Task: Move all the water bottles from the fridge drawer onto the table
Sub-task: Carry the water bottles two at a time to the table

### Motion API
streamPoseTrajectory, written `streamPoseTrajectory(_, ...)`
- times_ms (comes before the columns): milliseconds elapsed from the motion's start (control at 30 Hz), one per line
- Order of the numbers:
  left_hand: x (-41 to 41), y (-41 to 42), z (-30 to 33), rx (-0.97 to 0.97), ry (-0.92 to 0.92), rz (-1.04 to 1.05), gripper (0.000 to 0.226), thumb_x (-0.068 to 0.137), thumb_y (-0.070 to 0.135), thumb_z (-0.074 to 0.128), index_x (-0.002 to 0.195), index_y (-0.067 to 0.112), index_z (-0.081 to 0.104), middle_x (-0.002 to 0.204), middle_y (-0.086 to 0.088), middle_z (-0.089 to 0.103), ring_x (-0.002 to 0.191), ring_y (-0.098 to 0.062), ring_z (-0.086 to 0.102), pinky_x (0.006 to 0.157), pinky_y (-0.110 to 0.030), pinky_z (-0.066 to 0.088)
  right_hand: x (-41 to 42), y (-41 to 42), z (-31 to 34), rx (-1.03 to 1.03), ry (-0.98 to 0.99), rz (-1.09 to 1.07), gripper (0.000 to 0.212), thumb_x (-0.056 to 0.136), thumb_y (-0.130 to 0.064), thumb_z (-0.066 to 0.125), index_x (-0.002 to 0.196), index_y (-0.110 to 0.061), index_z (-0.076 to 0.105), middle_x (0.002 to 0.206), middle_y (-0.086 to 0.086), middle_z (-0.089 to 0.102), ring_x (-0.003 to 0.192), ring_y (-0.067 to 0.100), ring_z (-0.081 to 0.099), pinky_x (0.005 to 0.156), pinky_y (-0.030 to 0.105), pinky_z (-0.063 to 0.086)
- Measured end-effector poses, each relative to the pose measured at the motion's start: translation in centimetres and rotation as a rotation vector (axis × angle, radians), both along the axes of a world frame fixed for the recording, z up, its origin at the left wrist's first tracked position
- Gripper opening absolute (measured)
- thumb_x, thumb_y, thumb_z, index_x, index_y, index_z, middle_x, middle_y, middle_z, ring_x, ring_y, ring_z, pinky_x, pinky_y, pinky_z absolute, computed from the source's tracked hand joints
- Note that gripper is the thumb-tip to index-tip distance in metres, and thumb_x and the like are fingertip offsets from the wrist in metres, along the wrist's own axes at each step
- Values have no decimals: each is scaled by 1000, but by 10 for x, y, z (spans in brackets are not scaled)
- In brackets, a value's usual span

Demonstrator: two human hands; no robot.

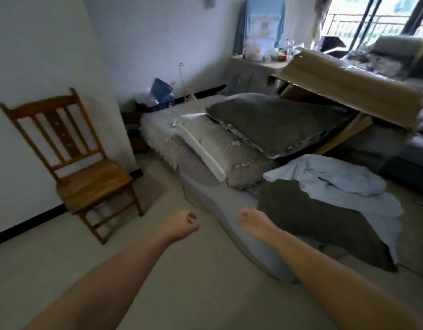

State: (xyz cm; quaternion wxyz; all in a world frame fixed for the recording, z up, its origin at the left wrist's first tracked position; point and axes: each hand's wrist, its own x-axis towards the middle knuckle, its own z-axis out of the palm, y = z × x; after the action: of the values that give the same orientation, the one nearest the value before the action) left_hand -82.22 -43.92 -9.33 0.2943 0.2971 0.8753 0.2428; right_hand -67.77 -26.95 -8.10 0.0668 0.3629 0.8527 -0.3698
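curling two empty hands: left hand (184, 222), right hand (249, 219)

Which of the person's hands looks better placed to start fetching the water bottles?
Neither, really: left hand and right hand are both curled, empty, held level ahead over the floor. No fridge or drawer shows in view.

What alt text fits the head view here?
Two bare forearms reach forward over a pale floor, the left hand and right hand both curled and holding nothing. A wooden chair stands by the wall at left; grey cushions, a blue cloth and cardboard pile up at right. No fridge shows.
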Motion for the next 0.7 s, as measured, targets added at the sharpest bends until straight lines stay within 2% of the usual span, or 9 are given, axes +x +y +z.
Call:
streamPoseTrajectory(133,-77,-47,7,15,1,75,36,90,22,59,122,7,55,108,-11,61,91,-18,57,67,-22,44,-97,-34,-1,5,15,122,32,94,-17,49,123,-8,57,124,13,60,116,28,55,95,28,43)
streamPoseTrajectory(267,-139,-110,19,19,17,175,37,89,26,59,123,10,56,118,-9,61,106,-22,59,87,-29,47,-181,-71,-3,80,12,302,27,94,-18,50,119,-13,60,127,8,59,116,23,55,94,25,41)
streamPoseTrajectory(367,-182,-174,16,40,2,321,37,91,27,58,124,12,54,118,-8,60,105,-20,58,85,-29,46,-250,-116,-2,89,-26,484,30,96,-19,47,124,-12,55,131,7,54,115,22,53,85,20,38)
streamPoseTrajectory(433,-196,-204,12,53,-17,406,37,91,28,58,124,12,54,117,-9,60,99,-19,57,81,-27,45,-278,-138,2,102,-29,548,31,97,-21,45,126,-11,54,130,7,53,109,22,53,82,24,40)
streamPoseTrajectory(500,-209,-245,8,61,-41,511,36,91,28,57,123,11,54,116,-10,61,99,-19,58,79,-25,43,-317,-172,2,91,-33,619,31,97,-22,46,124,-11,55,128,7,54,113,24,53,84,29,43)
streamPoseTrajectory(600,-227,-294,1,54,-57,650,39,89,30,58,122,8,55,116,-14,63,108,-27,59,91,-32,46,-370,-222,0,102,-24,727,29,95,-24,48,120,-13,58,125,6,59,115,23,55,94,32,45)
streamPoseTrajectory(700,-252,-331,-4,68,-71,790,44,86,29,59,123,5,56,116,-17,62,108,-30,60,94,-35,47,-414,-265,-6,60,-22,831,28,95,-24,48,119,-14,56,121,5,58,109,20,55,90,31,47)
